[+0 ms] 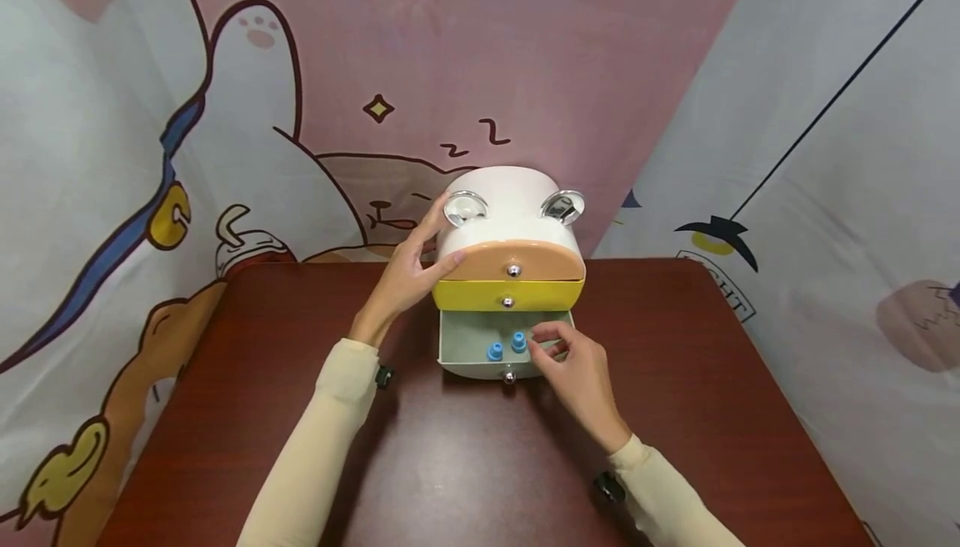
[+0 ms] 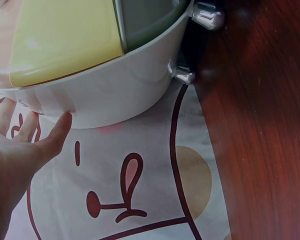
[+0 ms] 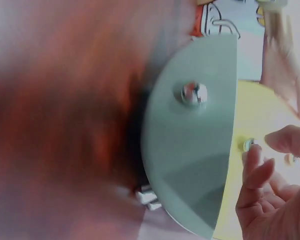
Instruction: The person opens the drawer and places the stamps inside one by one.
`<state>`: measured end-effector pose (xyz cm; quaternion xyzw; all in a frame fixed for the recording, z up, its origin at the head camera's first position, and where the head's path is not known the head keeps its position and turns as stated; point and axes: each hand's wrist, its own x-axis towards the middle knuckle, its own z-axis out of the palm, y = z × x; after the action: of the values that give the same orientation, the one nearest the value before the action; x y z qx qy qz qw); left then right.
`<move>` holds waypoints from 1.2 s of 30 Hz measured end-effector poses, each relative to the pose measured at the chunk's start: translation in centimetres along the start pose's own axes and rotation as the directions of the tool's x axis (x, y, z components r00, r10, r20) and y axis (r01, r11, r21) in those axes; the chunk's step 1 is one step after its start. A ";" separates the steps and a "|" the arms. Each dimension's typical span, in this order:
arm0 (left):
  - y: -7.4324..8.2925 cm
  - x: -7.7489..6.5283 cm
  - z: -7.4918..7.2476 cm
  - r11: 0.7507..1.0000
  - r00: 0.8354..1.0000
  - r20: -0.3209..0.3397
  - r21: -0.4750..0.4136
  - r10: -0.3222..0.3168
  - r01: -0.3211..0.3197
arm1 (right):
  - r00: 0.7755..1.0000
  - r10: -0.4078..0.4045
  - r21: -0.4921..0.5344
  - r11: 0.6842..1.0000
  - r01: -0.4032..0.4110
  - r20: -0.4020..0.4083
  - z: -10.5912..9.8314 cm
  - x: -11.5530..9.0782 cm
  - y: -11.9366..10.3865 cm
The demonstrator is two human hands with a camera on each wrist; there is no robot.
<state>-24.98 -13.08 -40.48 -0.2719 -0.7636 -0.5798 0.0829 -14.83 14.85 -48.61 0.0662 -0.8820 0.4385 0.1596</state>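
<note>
A small rounded white drawer cabinet (image 1: 510, 205) stands on the table, with an orange drawer (image 1: 487, 262) and a yellow drawer (image 1: 472, 295) closed above a pulled-out pale green drawer (image 1: 461, 330). Inside that drawer sit a small blue stepped piece (image 1: 495, 352) and a second blue piece (image 1: 519, 342), each wide below and narrow on top. My left hand (image 1: 408, 273) rests against the cabinet's left side, its fairly straight fingertips (image 2: 65, 120) touching the white shell. Over the green drawer's right part hovers my right hand (image 1: 577, 363), thumb and fingers apart, beside the second blue piece.
Each drawer has a round silver knob (image 1: 509, 378). Two oval mirror-like parts (image 1: 562, 207) flank the cabinet's top. The dark reddish-brown table (image 1: 675, 380) ends at a cartoon-printed cloth (image 1: 600, 72) behind and at both sides.
</note>
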 end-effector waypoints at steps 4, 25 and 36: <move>-0.1 0.1 0.0 1.000 1.000 -0.009 0.000 -0.017 0.017 | 0.999 0.043 0.064 0.997 -0.043 -0.006 0.1 -2.3 -0.2; -2.4 0.1 -0.3 0.999 0.999 -0.026 0.028 -0.019 0.019 | 0.975 0.223 0.005 0.975 -0.223 0.001 4.1 -4.9 0.3; -4.2 0.6 0.0 0.997 1.000 -0.015 0.075 0.000 0.001 | 0.976 0.205 -0.013 0.978 -0.206 -0.077 4.5 -3.3 1.1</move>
<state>-27.63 -13.64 -43.75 -0.2640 -0.7843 -0.5526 0.0988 -12.98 11.88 -53.09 -0.0436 -0.8821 0.4455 0.1469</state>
